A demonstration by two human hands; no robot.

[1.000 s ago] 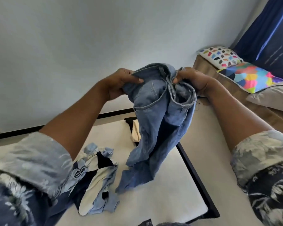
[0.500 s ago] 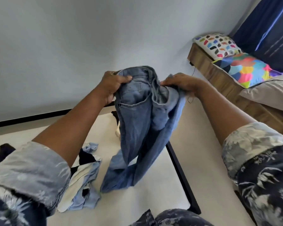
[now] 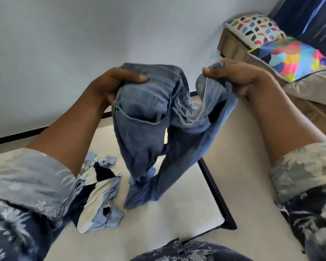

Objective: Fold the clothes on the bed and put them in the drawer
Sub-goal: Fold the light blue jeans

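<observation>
A white mattress [image 3: 177, 219] on a black frame [image 3: 231, 225] fills the lower middle, set against a plain pale wall [image 3: 83, 44], with light floor [image 3: 243, 176] to its right. At upper right a wooden bench [image 3: 231, 48] carries cushions, and a dark blue curtain [image 3: 309, 16] hangs behind it. The frame's edge cuts off the bench and curtain. A crumpled heap [image 3: 100, 194] of light blue, white and dark cloth lies on the mattress, partly hidden by the left sleeve [image 3: 26, 185]; how many garments it holds cannot be told. 1 pair of jeans [image 3: 149, 129] hangs above the mattress, blurred, its legs trailing down towards the sheet; whether the hems touch cannot be told. The left hand [image 3: 109, 85] and the right hand [image 3: 239, 76], 2 in all, each grip the waistband, fingers curled round the denim. 2 patterned cushions show: a spotted cushion [image 3: 256, 29] and a multicoloured cushion [image 3: 294, 57].
</observation>
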